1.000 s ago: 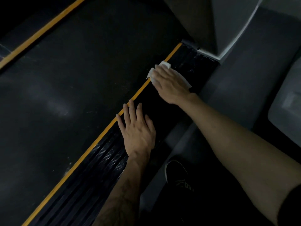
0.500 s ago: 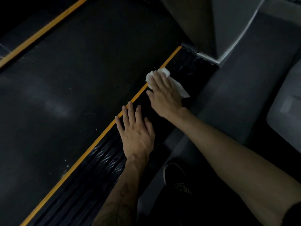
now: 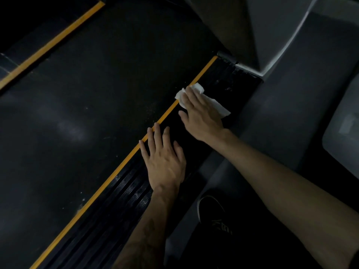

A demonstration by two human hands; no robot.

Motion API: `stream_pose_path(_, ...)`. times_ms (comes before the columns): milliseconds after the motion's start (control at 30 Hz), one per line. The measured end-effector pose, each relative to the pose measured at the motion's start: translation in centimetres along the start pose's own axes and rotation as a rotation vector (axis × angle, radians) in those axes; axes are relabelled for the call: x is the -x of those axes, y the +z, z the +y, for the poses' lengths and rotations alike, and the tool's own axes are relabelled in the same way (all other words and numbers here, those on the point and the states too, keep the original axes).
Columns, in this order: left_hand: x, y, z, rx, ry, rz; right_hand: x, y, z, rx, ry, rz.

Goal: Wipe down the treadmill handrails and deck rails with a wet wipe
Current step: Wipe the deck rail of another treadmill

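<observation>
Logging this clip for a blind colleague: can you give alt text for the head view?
A right hand presses a white wet wipe flat on a treadmill's black ribbed deck rail, beside its orange edge stripe. The left hand rests flat on the same rail nearer the person; a dark shoe shows below.

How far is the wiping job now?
In hand: the right hand presses the wet wipe flat on the near deck rail, while the left hand rests on it. Left: the far deck rail looks untouched. The handrails are out of view, so I cannot judge them.
</observation>
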State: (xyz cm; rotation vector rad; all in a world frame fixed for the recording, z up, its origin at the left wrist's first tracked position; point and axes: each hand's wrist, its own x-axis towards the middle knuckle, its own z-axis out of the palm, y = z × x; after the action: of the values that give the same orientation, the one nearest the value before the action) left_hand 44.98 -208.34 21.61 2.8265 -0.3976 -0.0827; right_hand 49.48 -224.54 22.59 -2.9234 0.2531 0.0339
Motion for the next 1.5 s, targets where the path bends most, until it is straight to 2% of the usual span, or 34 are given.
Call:
stream_pose_path(133, -0.1, -0.1, 0.1, 0.007, -0.004, -0.002, -2.6, -1.0, 2.4, 0.017, 0.081, -0.004)
stream_pose_path(233, 0.0, -0.2, 0.1, 0.009, -0.008, -0.008, -2.6, -1.1, 1.2, -0.022, 0.144, -0.006)
stream_pose_path(400, 0.0, -0.2, 0.0, 0.008, 0.001, -0.01, -0.4, -0.2, -0.2, -0.013, 0.052, -0.021)
stream_pose_path(533, 0.0, -0.2, 0.1, 0.004, 0.003, -0.006, -4.7, -2.2, 3.0, 0.002, 0.159, -0.058)
stream_pose_path(633, -0.1, -0.2, 0.1, 0.006, 0.004, -0.001, -3.8, -1.7, 1.9, -0.014, 0.199, -0.048)
stream_pose_path(767, -0.1, -0.3, 0.1, 0.001, 0.012, -0.011, -0.4, 0.2, -0.1, 0.003, 0.101, -0.036)
stream_pose_path(933, -0.2, -0.3, 0.0, -0.014, 0.057, -0.027, -5.0, -2.2, 3.1, 0.006, 0.186, -0.052)
stream_pose_path(1033, -0.3, -0.2, 0.0, -0.009, 0.073, -0.026, -4.4, -1.8, 1.7, -0.029, 0.24, -0.051)
stream_pose_path(1167, -0.3, 0.0, -0.1, -0.017, 0.104, -0.03, -1.7, 0.0, -0.6, -0.017, 0.173, -0.029)
stream_pose_path(1367, -0.5, 0.4, -0.3, -0.017, 0.11, 0.003, -5.4, -2.0, 3.1, 0.009, 0.224, -0.052)
stream_pose_path(1500, -0.4, 0.6, -0.3, -0.023, 0.111, 0.026, -1.1, -0.4, 0.8, -0.018, 0.172, 0.006)
